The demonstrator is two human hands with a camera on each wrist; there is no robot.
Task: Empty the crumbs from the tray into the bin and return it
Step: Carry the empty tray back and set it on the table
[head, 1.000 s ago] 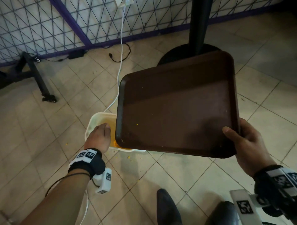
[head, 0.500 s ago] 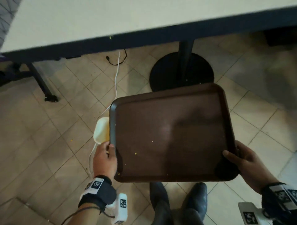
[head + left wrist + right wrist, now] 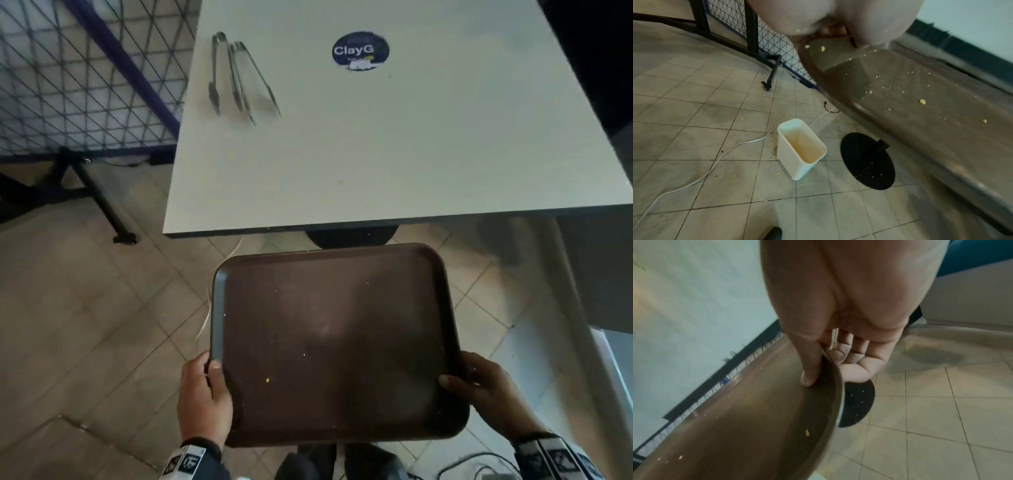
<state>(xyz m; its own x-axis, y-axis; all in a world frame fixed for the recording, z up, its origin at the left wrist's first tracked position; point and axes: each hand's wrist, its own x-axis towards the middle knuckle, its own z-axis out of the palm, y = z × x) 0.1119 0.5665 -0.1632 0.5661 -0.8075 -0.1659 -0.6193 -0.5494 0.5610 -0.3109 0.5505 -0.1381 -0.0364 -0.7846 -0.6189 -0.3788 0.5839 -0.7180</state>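
I hold a dark brown tray [image 3: 335, 342] level in front of me, just short of the white table [image 3: 376, 144]. My left hand [image 3: 203, 394] grips its near-left rim, thumb on top. Near the right corner my right hand [image 3: 479, 387] grips the rim with the thumb inside and fingers underneath [image 3: 851, 356]. A few yellow crumbs still dot the tray [image 3: 920, 105]. In the left wrist view the white bin [image 3: 799, 147] stands on the floor below, with crumbs scattered around it. The head view does not show the bin.
Two metal tongs [image 3: 236, 75] lie at the table's far left and a round dark sticker [image 3: 359, 51] sits mid-table. The black table base [image 3: 867, 160] is beside the bin. A white cable [image 3: 705, 173] runs over the tiles. A mesh fence [image 3: 68, 75] stands left.
The tray has come up from its tilt over the bin to level near the table edge. My left hand moved from the bin side onto the tray's left rim. The view rose to the tabletop.
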